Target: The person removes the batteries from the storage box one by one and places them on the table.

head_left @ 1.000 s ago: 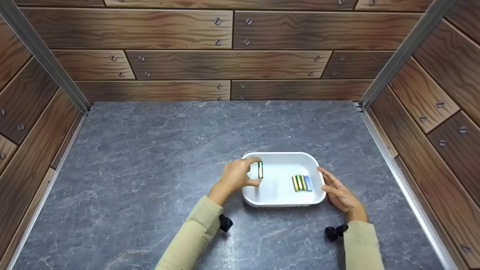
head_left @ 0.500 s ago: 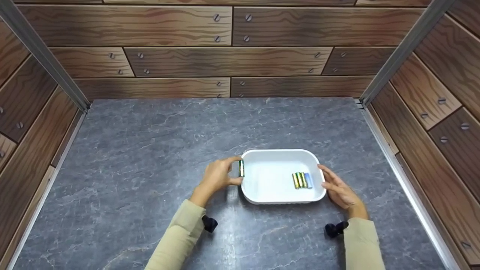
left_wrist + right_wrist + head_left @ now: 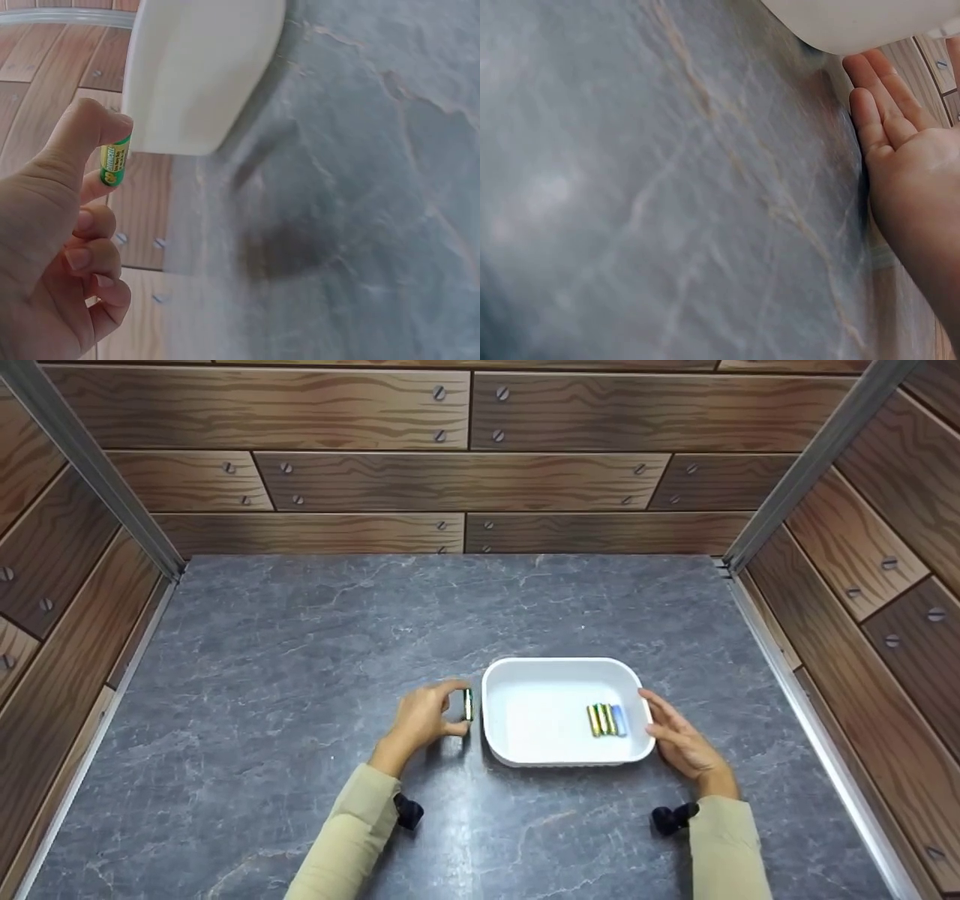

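Note:
Just left of the white tub (image 3: 559, 662), my left hand (image 3: 420, 718) pinches a small green and gold battery (image 3: 114, 161) by its two ends, between thumb and forefinger. The other fingers of that hand curl loosely below it in the left wrist view. My right hand (image 3: 682, 744) rests against the tub's right end with its fingers mostly straight; in the right wrist view its fingertips (image 3: 861, 69) meet the lower side of the tub wall. Inside the tub, near its right end, several gold-green batteries (image 3: 601, 720) lie side by side with a blue one (image 3: 619, 720).
The tub stands on a grey marbled tabletop (image 3: 315, 660). Wood-plank patterned walls (image 3: 360, 480) close off the back and both sides, with metal strips along the table's side edges. A black wrist mount (image 3: 409, 812) sits at the left sleeve.
My left hand has carried the battery leftward from over the tub's left part, past the rim, to beside the tub. My right hand, the tub and the batteries inside stay in place.

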`<state>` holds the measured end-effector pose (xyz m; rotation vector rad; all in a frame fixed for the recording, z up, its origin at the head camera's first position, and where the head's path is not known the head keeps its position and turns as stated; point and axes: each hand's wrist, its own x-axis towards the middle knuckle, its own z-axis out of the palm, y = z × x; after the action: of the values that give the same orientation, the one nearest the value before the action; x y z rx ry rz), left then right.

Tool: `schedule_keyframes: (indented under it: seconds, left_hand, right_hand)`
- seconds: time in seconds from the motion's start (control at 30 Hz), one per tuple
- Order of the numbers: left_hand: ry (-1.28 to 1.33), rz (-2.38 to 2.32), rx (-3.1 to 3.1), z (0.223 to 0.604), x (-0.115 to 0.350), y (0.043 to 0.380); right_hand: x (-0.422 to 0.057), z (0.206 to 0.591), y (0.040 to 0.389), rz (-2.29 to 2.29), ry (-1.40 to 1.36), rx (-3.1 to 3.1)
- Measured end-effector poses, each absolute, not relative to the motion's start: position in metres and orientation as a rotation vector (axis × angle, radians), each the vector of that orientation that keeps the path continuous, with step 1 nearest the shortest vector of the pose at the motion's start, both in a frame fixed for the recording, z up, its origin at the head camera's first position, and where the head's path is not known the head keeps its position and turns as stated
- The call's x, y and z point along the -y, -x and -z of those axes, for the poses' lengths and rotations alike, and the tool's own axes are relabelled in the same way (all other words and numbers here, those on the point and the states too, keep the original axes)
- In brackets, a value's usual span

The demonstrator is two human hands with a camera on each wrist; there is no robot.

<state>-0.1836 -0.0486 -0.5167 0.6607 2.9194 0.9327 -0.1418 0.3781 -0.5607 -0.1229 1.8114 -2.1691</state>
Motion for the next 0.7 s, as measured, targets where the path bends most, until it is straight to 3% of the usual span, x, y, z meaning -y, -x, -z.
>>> schedule_keyframes:
  seconds: [0.7]
  left_hand:
    - [-0.488,-0.733,-2.943,0.548,0.056,0.187]
  right_hand:
    - [-0.381,0.565,0.141,2.210,0.275,-1.749]
